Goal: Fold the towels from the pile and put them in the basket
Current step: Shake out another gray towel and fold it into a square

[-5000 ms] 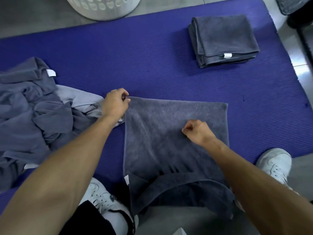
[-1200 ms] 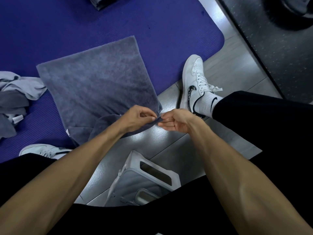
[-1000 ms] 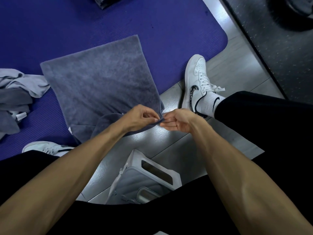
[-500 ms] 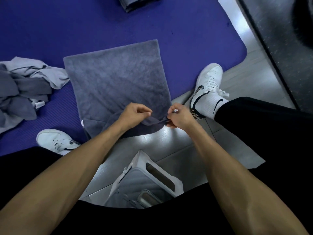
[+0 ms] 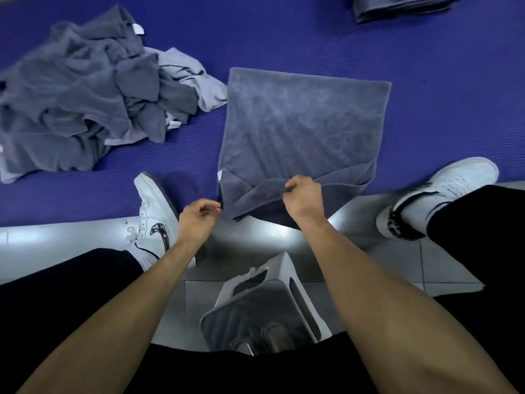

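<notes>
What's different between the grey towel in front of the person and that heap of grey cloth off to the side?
The towel lies spread flat as one smooth rectangle; the pile is crumpled and heaped. The towel is held at its near edge by the right hand and left hand; the pile is untouched. Both are grey and lie on the blue mat.

Both bare forearms reach forward and down from the bottom corners. The left hand (image 5: 199, 220) is loosely curled, thumb near the fingertips, right at the towel's (image 5: 301, 132) near left corner; can't tell if it's pinching. The right hand (image 5: 304, 199) is fisted on the near edge.
</notes>
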{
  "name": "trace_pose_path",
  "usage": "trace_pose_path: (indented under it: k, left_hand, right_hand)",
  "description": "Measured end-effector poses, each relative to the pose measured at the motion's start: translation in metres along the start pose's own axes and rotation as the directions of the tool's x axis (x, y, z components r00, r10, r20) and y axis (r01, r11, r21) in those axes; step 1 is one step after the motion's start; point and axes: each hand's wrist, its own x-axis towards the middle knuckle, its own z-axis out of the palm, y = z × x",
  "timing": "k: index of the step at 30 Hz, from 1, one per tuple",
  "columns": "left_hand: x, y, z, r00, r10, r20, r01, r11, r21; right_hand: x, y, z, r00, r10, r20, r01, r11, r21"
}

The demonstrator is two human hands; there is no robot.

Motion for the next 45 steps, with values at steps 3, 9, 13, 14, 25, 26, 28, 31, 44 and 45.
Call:
trace_pose_path:
  k: [3,9,13,14,25,26,28,31,44,45]
  left_hand:
    - [-0.002,-0.015,0.003,0.988,-0.154,0.0,0.152,0.981,-0.12]
    - [-0.01,-0.015,0.015,0.997,-0.06,0.042,0.065,0.99,-0.126]
    - [-0.001,-0.013,0.027,0.971,-0.232,0.05,0.237,0.949,-0.209]
    - [0.001,-0.013,0.029,0.958,-0.283,0.051,0.286,0.925,-0.25]
    - [-0.001,0.003,0.021,0.823,-0.474,0.313,0.567,0.658,-0.495]
    - [-0.002,0.004,0.024,0.818,-0.485,0.311,0.575,0.667,-0.473]
    - [-0.004,0.005,0.03,0.822,-0.513,0.248,0.567,0.689,-0.452]
    - [-0.006,0.004,0.038,0.823,-0.531,0.202,0.559,0.693,-0.455]
    - [-0.012,0.002,0.03,0.826,-0.519,0.221,0.526,0.567,-0.634]
    - [-0.012,0.002,0.027,0.849,-0.493,0.19,0.487,0.592,-0.642]
  right_hand:
    - [-0.001,0.001,0.008,0.999,-0.021,-0.041,0.02,0.999,-0.041]
    - [-0.005,0.0,0.006,0.997,-0.014,-0.082,0.008,0.998,-0.065]
    - [-0.01,0.002,0.001,0.997,-0.008,-0.07,0.002,0.996,-0.092]
    - [-0.011,0.003,0.0,0.998,-0.007,-0.067,0.0,0.995,-0.102]
    - [-0.014,0.006,0.001,0.999,0.009,-0.041,-0.011,0.999,-0.046]
    - [-0.014,0.007,0.001,0.999,0.012,-0.041,-0.014,0.999,-0.044]
    - [-0.014,0.007,0.0,0.999,0.023,-0.041,-0.024,0.999,-0.038]
    - [-0.013,0.009,-0.001,0.999,0.027,-0.032,-0.028,0.999,-0.031]
    - [-0.012,0.01,-0.007,0.999,0.017,-0.043,-0.018,1.0,-0.024]
    - [-0.013,0.01,-0.007,0.999,0.009,-0.047,-0.01,1.0,-0.029]
